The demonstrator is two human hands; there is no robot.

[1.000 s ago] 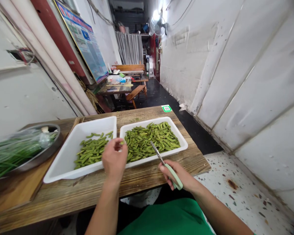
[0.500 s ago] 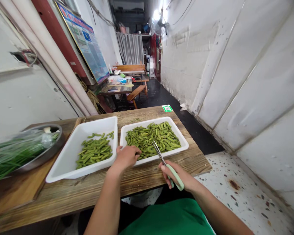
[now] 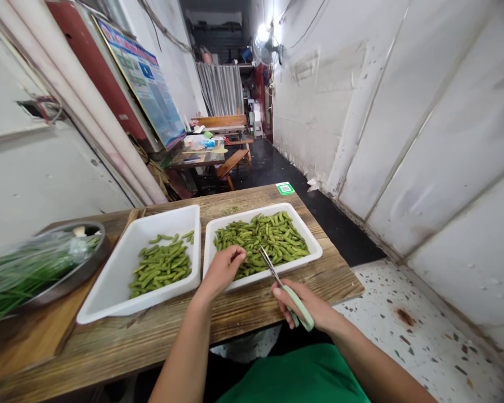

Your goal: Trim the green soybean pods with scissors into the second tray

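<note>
Green edamame pods (image 3: 273, 232) fill the right white tray (image 3: 313, 253). A smaller pile of pods (image 3: 163, 266) lies in the left white tray (image 3: 105, 294). Over the near left part of the right tray, my left hand (image 3: 225, 266) is closed, thumb and fingers pinched together at the edge of the pods. Whatever sits between its fingertips is too hidden to make out. My right hand (image 3: 304, 299) grips scissors with pale green handles (image 3: 301, 309) at the tray's near edge. Their slightly parted blades point up and left over the pods, close to my left fingertips.
Both trays stand on a wooden table (image 3: 151, 336). At the left, a metal bowl (image 3: 103, 249) with bagged green stalks (image 3: 37, 268) rests on a wooden board (image 3: 46, 330). A green QR card (image 3: 285, 188) lies at the far corner. Behind are another table and benches (image 3: 233, 162).
My left hand has moved slightly right and up from the gap between the trays to over the right tray, its fingers drawn together. The scissors stay almost in place.
</note>
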